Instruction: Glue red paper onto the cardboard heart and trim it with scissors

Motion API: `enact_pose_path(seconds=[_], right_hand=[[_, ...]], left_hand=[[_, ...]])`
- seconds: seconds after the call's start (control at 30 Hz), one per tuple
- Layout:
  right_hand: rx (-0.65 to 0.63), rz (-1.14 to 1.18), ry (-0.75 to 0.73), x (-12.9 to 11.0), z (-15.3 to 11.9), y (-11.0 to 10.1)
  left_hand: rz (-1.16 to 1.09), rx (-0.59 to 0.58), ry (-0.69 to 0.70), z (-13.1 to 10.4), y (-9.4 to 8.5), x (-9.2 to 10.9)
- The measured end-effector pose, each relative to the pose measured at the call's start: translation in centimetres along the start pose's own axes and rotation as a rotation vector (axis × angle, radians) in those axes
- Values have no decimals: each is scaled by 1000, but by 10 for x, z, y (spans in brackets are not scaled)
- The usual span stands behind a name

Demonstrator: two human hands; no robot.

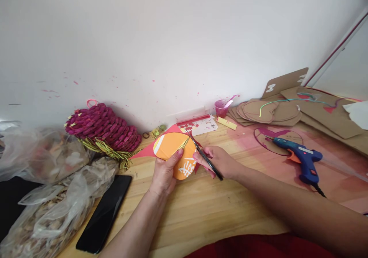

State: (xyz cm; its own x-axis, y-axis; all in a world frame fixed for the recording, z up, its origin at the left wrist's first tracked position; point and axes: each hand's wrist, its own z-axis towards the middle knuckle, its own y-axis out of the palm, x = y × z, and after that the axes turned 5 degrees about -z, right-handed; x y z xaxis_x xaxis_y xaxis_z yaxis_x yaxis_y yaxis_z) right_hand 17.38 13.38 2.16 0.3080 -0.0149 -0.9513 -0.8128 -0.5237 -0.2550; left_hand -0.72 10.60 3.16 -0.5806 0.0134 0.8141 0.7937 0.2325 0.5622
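My left hand (168,166) grips an orange card piece (169,145) with white printing, its thumb pressed on the face. Gold cord strands (184,143) show beside that thumb, running toward the card's upper right edge. Red paper (146,150) spreads out behind the card on both sides. In my right hand (217,161) are dark-handled scissors (211,165), seen nearly edge-on, with their tips at the card's upper right edge. Whether the blades are apart is unclear. The right fingers also lie close to the card's right edge.
Purple braided pieces (100,127) with gold cords lie left, near plastic bags (71,200) and a black phone (105,212). A glue gun (306,158) rests on a heart shape at right. Cardboard hearts (255,110) and a pink cup (221,107) stand by the wall.
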Motion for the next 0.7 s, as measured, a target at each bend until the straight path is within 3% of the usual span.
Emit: enact_pose_path(seconds=[0.3,0.7], right_hand=[[52,-39,-37,-3,-3,1],[101,93,52,-4,-1,1]], left_hand=[[-8,-18,22,-1,1,0],[32,-20,47,9,-6,7]])
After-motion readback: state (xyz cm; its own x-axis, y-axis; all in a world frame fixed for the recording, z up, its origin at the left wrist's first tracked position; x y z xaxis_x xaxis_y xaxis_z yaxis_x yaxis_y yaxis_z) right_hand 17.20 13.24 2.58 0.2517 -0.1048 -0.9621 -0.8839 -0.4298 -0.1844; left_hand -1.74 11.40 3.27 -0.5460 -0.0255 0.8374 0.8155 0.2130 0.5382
